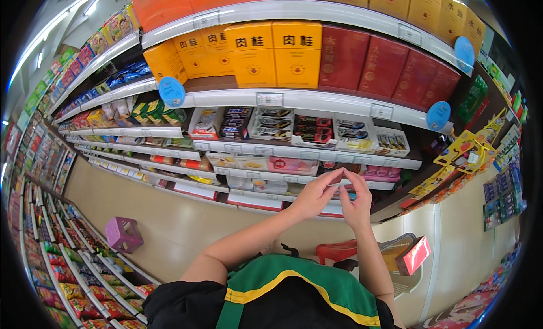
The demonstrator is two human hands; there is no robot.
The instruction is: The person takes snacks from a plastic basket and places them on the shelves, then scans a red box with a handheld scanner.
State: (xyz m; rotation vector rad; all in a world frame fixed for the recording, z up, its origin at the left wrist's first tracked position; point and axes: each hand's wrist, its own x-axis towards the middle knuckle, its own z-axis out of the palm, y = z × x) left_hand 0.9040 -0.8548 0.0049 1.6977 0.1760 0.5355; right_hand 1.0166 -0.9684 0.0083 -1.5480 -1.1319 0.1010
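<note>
Both my hands are raised in front of the lower shelves, fingertips meeting or nearly so. My left hand (316, 196) has its fingers spread in a curve with nothing seen in them. My right hand (355, 202) mirrors it, also without an object. Behind them are shelves with pink packs (382, 173) and a pink box (292, 164). Higher up stand trays of chocolate bars (314, 129). Above those are yellow boxes (297, 55) and dark red boxes (345, 57). I wear a green apron (275, 269) with yellow trim.
A purple plastic stool (124, 234) stands on the floor at the left. A basket (401, 282) with a red box (415, 255) is at my right, near a red object (335, 250). Snack shelves (80, 269) line the lower left. Yellow packs (464, 153) hang at the shelf's right end.
</note>
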